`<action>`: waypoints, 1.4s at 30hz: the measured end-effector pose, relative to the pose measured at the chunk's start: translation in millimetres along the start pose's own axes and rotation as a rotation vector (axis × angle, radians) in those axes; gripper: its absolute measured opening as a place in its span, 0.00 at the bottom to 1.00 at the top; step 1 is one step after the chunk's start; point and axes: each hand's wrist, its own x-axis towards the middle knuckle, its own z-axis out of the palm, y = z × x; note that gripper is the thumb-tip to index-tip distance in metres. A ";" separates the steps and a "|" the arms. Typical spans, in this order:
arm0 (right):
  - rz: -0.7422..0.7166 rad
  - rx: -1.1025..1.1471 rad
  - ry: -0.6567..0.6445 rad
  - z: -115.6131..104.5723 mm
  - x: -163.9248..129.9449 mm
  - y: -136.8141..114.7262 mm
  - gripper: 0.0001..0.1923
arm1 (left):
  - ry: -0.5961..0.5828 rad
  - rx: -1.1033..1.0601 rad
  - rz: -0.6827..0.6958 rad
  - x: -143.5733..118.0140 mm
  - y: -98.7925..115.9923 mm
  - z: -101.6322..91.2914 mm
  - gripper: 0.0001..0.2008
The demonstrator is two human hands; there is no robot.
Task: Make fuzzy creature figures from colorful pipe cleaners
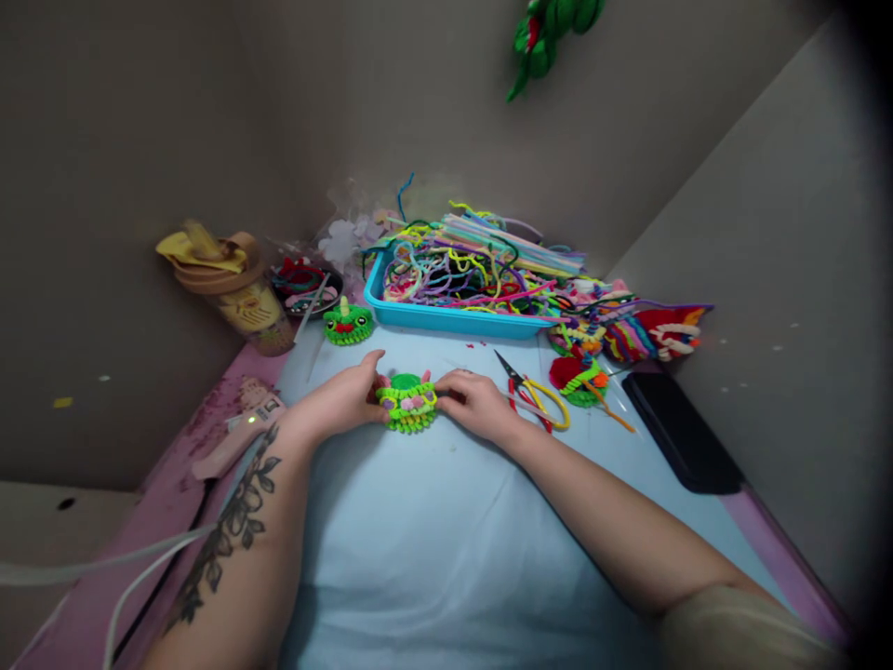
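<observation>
One cup [249, 309] bears print I can't read from here; left hand [354, 398] and right hand [480, 400] hold the green figure [406, 406], scissors [520, 379] nearby.

tray [453, 322] behind held figure [410, 404], scissors [517, 379] to figure's right, cup [244, 302] at far left

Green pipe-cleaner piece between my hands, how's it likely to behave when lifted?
The green pipe-cleaner piece is probably light, being small and made of fuzzy strands. Its tightly packed rows suggest it would hold shape but squash slightly. Its squat outline makes rolling seem unlikely.
</observation>
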 end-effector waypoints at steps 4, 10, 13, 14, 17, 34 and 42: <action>-0.025 0.009 0.012 0.5 0.5 2.2 0.06 | 0.000 0.018 0.001 0.7 -0.8 0.9 0.44; -0.015 0.052 -0.016 -2.4 0.7 6.2 0.09 | -0.012 0.025 -0.009 0.5 -0.4 0.0 0.44; -0.010 0.049 -0.009 -2.9 0.6 6.6 0.10 | -0.021 0.036 -0.021 -0.3 2.2 -1.4 0.43; -0.008 0.048 -0.005 -2.8 0.6 6.4 0.09 | -0.022 0.041 -0.025 -0.5 2.8 -1.7 0.43; -0.004 0.052 0.000 -2.4 0.8 5.4 0.09 | -0.020 0.046 -0.031 -0.8 3.3 -2.2 0.43; -0.059 -0.174 -0.011 -1.3 0.4 1.3 0.07 | -0.017 0.017 0.002 1.0 -0.5 -0.2 0.42; -0.121 -0.175 -0.024 -6.2 -1.7 2.1 0.10 | -0.011 -0.005 0.000 0.2 -1.4 -1.2 0.42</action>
